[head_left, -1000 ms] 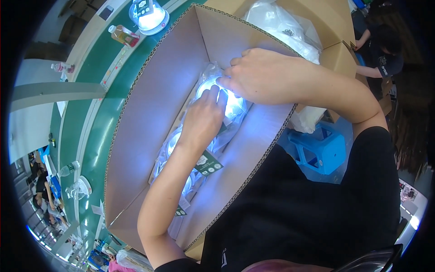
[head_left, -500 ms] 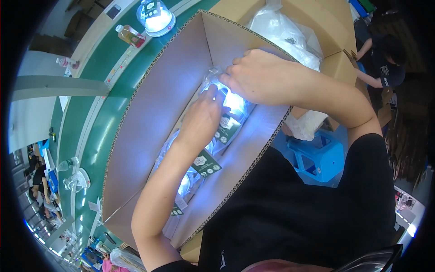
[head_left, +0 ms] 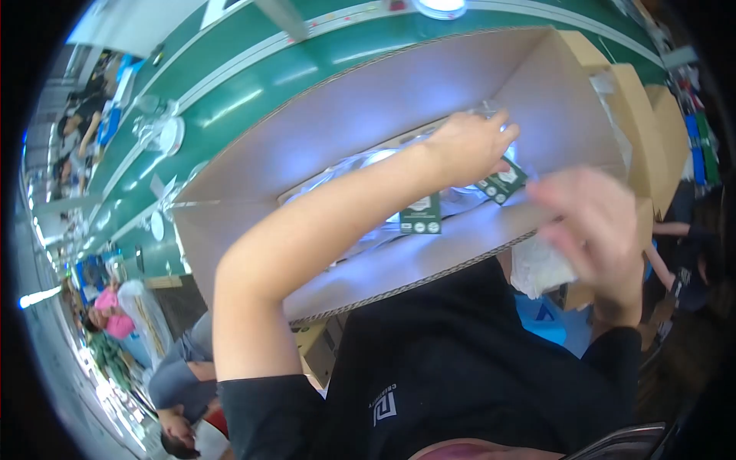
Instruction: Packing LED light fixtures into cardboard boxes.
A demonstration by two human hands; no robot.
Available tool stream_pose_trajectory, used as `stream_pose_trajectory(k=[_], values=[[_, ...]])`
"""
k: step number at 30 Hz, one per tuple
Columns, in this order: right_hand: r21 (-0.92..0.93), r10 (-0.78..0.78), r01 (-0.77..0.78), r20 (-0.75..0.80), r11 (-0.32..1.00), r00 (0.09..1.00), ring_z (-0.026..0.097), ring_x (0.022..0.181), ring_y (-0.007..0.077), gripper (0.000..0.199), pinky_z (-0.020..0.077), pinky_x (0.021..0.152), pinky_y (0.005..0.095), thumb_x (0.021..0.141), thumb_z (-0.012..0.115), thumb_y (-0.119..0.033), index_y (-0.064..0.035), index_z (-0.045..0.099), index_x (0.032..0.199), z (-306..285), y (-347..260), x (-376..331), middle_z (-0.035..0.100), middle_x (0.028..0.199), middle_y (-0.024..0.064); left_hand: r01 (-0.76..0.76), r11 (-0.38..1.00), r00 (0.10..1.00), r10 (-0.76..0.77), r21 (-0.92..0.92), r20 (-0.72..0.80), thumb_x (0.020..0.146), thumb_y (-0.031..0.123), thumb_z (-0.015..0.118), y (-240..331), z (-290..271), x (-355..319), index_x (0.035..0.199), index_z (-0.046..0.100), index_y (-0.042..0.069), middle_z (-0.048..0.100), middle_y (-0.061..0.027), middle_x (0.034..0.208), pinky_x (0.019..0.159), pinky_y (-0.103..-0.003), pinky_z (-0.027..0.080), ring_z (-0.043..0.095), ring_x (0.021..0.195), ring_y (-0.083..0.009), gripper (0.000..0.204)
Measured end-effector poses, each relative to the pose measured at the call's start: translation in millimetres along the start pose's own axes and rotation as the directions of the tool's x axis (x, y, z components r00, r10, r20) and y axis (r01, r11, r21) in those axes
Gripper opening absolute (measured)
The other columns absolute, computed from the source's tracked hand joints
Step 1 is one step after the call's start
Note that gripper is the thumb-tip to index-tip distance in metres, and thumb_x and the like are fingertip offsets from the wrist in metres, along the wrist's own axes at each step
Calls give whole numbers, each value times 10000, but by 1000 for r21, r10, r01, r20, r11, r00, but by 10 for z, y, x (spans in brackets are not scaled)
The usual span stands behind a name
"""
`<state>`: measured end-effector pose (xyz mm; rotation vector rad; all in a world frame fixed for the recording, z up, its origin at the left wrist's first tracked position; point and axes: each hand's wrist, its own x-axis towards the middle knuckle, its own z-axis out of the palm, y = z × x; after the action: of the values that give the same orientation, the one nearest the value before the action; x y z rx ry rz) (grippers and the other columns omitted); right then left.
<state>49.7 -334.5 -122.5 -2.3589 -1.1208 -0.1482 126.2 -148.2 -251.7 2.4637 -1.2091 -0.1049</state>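
Inside a long open cardboard box (head_left: 368, 103), several glowing lamps in clear plastic bags sit in a row with dark green cards. My left hand (head_left: 471, 146) reaches across the box, its fingers bent over the bagged lamp (head_left: 512, 142) at the right end; that lamp is mostly hidden under the hand. Just below my left hand hangs a green card (head_left: 502, 182), and another green card (head_left: 420, 215) lies further left. My right hand (head_left: 594, 218), blurred by motion, is over the box's near right edge, fingers apart and nothing visible in them.
Behind the box runs a green work surface (head_left: 238, 100) with a lit lamp (head_left: 441, 8) at its far edge and clear domes (head_left: 165, 134) at left. A second cardboard box (head_left: 636, 130), white plastic (head_left: 537, 264) and a blue stool (head_left: 540, 318) are at right. Other people are at both sides.
The view has turned, so the box lies more crosswise. My right hand has left the lamp and moved out to the right; my left hand stays at the end lamp.
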Motion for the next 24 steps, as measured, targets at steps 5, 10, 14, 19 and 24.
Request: stream_pose_trajectory(k=[5, 10, 14, 19, 24], values=[[45, -137, 136, 21, 990, 990, 682, 863, 278, 463, 535, 737, 368, 763, 791, -358, -16, 685, 1057, 289, -165, -184, 700, 979, 96, 21, 971, 989, -55, 238, 134, 931, 243, 638, -27, -998, -817, 1053, 611, 34, 632, -133, 972, 785, -433, 541, 653, 939, -335, 243], [89, 416, -456, -592, 885, 691, 653, 878, 121, 204, 512, 776, 260, 996, 585, -119, 15, 688, 1111, -536, 1054, -588, 725, 1011, 72, 509, 855, 855, -516, 99, 54, 822, 76, 694, 411, -1591, -1762, 1089, 616, -3, 625, -198, 1063, 798, -467, 483, 602, 946, -426, 290], [-176, 900, -890, -45, 421, 434, 621, 1170, 328, 701, 496, 981, 387, 900, 663, -527, -9, 546, 1358, -588, 2769, -1350, 624, 1291, 228, 640, 760, 768, -637, -112, 62, 803, -41, 657, 717, -1550, -2394, 1111, 601, -30, 607, -168, 980, 714, -367, 469, 580, 775, -308, 313], [-263, 910, -873, 68, 411, 408, 543, 1274, 386, 769, 444, 1053, 446, 905, 649, -514, 13, 446, 1426, 574, 3355, -1959, 523, 1421, 247, 591, 800, 805, -577, -105, 139, 929, 1, 638, 553, -1298, -2747, 1236, 618, 0, 623, -115, 986, 650, -279, 489, 571, 772, -170, 308], [-218, 862, -948, -405, 232, 304, 585, 1184, 373, 606, 474, 967, 462, 898, 670, -416, -67, 503, 1365, 449, 3494, -2026, 605, 1305, 181, 621, 780, 781, -609, -74, 142, 936, 32, 643, 575, -1304, -2601, 1226, 623, 18, 624, -121, 974, 669, -295, 499, 584, 769, -191, 291]])
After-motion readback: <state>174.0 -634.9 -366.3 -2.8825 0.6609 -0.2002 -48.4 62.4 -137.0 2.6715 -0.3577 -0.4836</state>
